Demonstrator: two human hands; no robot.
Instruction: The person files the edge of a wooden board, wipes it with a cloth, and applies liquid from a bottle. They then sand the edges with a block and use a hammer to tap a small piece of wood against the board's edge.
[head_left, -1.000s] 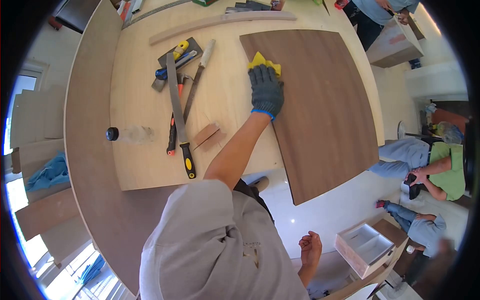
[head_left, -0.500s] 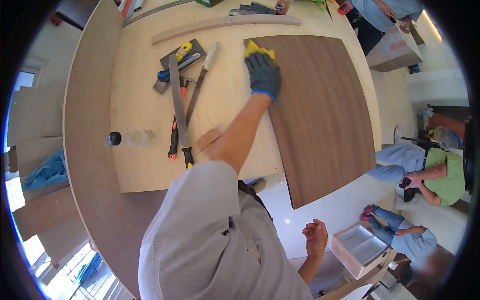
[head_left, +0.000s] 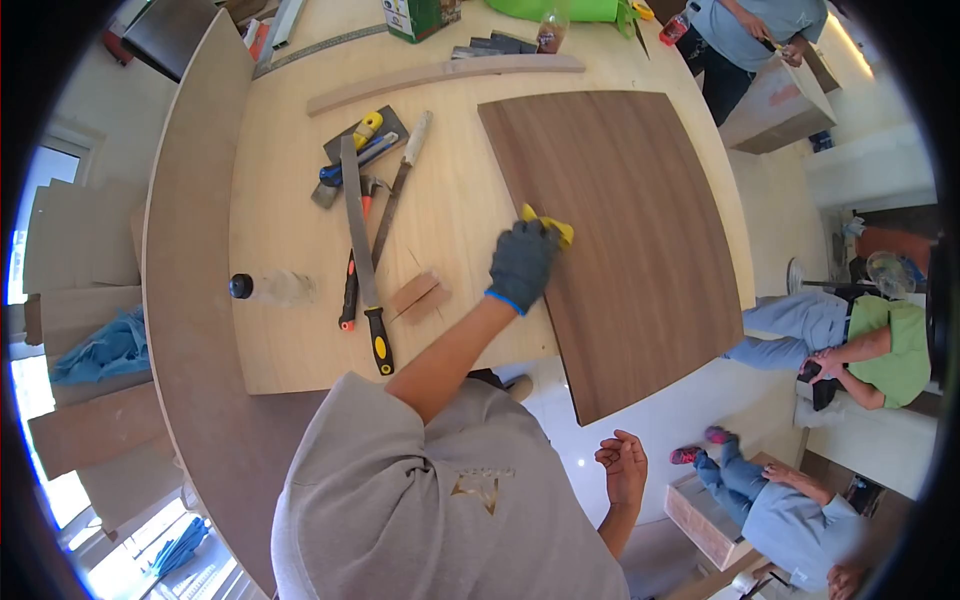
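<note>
L hand [head_left: 524, 264], gloved, as I view it remotely: fingers closed on a yellow sheet [head_left: 556, 230] (cloth or paper, can't tell), held at the left edge of the brown panel [head_left: 640, 240], prob. so the fingers back it against the wood. Panel lies flat on the pale table [head_left: 290, 210], near end overhanging, which I'd say puts that edge within easy reach. R hand [head_left: 624, 468], bare, hangs off the table by the panel's near corner, fingers loosely curled, nothing visible in it. File [head_left: 357, 225], laid across hammer [head_left: 349, 298], plus wood block [head_left: 414, 294], lie left of the panel, presumably set aside to leave it unobstructed
</note>
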